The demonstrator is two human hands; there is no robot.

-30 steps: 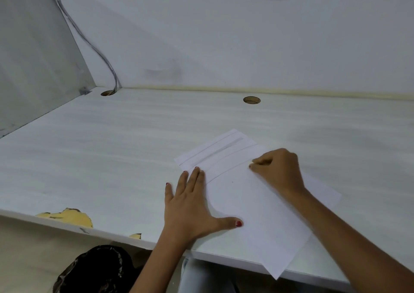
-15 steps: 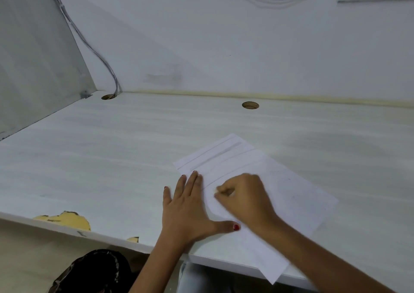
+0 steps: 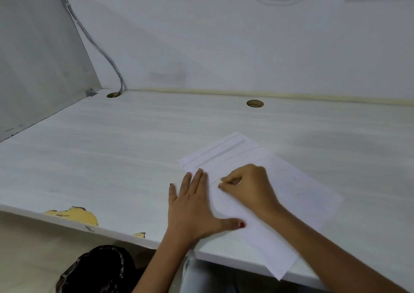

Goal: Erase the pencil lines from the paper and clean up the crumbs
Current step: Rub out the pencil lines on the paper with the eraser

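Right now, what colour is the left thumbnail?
Dark red; the thumbnail shows best in the head view.

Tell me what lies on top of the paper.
The left hand presses flat on the paper; the right hand, fingers curled, rests beside it. Whether those fingers hold an eraser is hidden. Pencil lines show beyond.

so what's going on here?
A person is erasing pencil lines from a paper on a white desk. The left hand lies flat on the sheet's left edge, pinning it. The right hand is curled on the sheet, fingertips pinched as if round an eraser that they hide. Lines show at the paper's far end; its near corner overhangs the desk.
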